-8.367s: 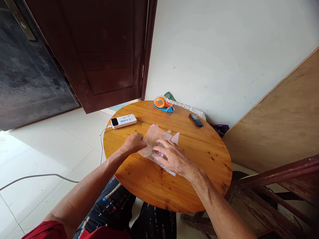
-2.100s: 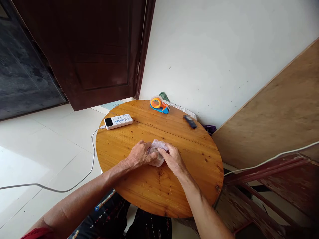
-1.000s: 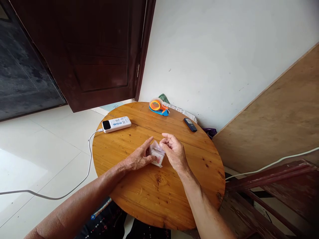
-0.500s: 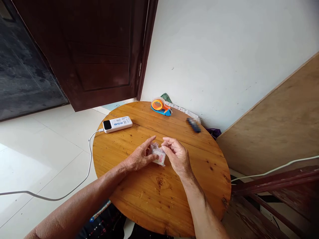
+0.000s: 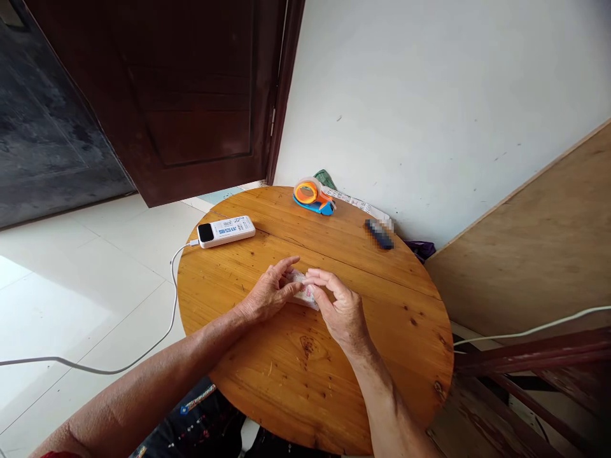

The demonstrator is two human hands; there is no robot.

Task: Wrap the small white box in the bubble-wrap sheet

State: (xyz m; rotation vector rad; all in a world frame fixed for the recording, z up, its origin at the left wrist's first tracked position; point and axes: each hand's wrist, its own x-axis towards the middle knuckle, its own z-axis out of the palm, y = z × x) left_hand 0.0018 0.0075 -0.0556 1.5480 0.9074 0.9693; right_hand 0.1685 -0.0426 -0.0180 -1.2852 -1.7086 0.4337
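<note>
A small, flat white box (image 5: 304, 303) with red print, in clear plastic wrap, lies on the round wooden table (image 5: 258, 375) between my hands. My left hand (image 5: 267, 294) grips it from the left, the thumb pressing on its top and the index finger reaching past its far side. From the right, my right hand (image 5: 342, 310) pinches the plastic wrap over the box, thumb close to the fingertips. The fingers cover much of the box, so how the wrap is folded there is hard to make out.
A white device (image 5: 233, 230) with a dark screen lies at the table's far left, its white cable (image 5: 172, 299) trailing off the edge. An orange and blue tape dispenser (image 5: 312, 196) stands at the far edge. Right of it lies a dark, blurred-out object (image 5: 379, 235).
My right hand has come in closer to my left and its fingers now lie over the wrapped box. The box shows less of its face than before. The view has shifted slightly.
</note>
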